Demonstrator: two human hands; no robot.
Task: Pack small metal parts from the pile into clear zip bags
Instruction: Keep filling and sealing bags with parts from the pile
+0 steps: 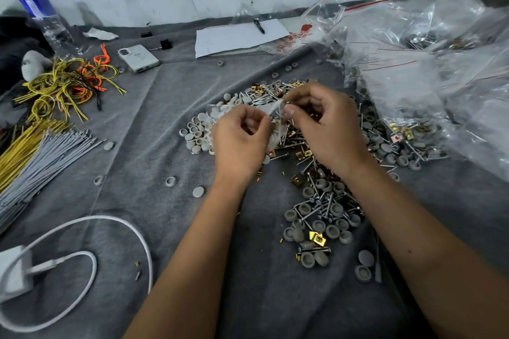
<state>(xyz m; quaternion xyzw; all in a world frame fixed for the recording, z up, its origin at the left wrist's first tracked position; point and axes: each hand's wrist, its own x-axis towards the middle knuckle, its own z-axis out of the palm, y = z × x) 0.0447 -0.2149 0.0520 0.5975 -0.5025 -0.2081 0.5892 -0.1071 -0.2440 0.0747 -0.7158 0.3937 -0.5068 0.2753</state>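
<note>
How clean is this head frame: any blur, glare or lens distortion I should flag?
Head view: wide-angle bending curves the wall edge and stretches the forearms at the bottom; the clear zip bag pinched between left hand and right hand is smeared and hard to outline; soft glare on the bag heap; lighting flat, shadows faint.

A grey felt-like cloth point(154, 124) covers the work surface. At far left stands a clear plastic bottle with a blue label point(45, 22). Near it lie tangled yellow and orange wire ties point(68, 82) and a white smartphone point(138, 56), face down. A bundle of straight grey and yellow ties point(35, 157) sits at the left edge. Nearest on the left, a white charger with coiled cable point(55, 259). Far centre, a white paper sheet point(234, 37) carries a black pen point(259, 26).
</note>
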